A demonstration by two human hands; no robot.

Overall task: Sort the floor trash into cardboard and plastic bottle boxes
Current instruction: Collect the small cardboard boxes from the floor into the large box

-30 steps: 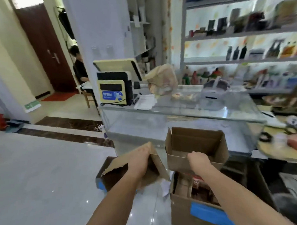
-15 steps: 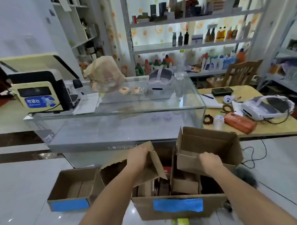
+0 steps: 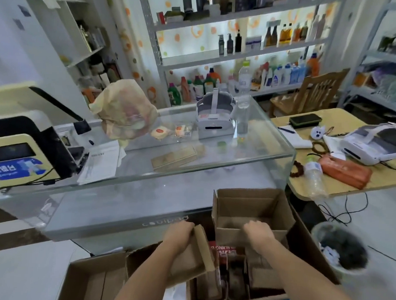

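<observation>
My left hand [image 3: 178, 236] grips a flattened piece of cardboard [image 3: 193, 259] by its top edge, held upright over the big cardboard box [image 3: 305, 250] on the floor. My right hand [image 3: 258, 234] grips the near rim of a small open carton [image 3: 253, 210], held above the same big box. That box holds several flattened cartons standing on edge and a red printed pack [image 3: 222, 250]. A second, lower floor box [image 3: 93, 278] sits to the left with cardboard lying in it.
A glass counter [image 3: 169, 171] stands right behind the boxes, with a headset, papers and a payment terminal [image 3: 19, 157]. At the right are a wooden table [image 3: 348, 184] with a plastic bottle [image 3: 315, 178], a dark-filled bin [image 3: 339, 249] and floor cables.
The view swung right and closer to the boxes. Both hands have lowered their cardboard toward the big box, and the left piece now stands more upright.
</observation>
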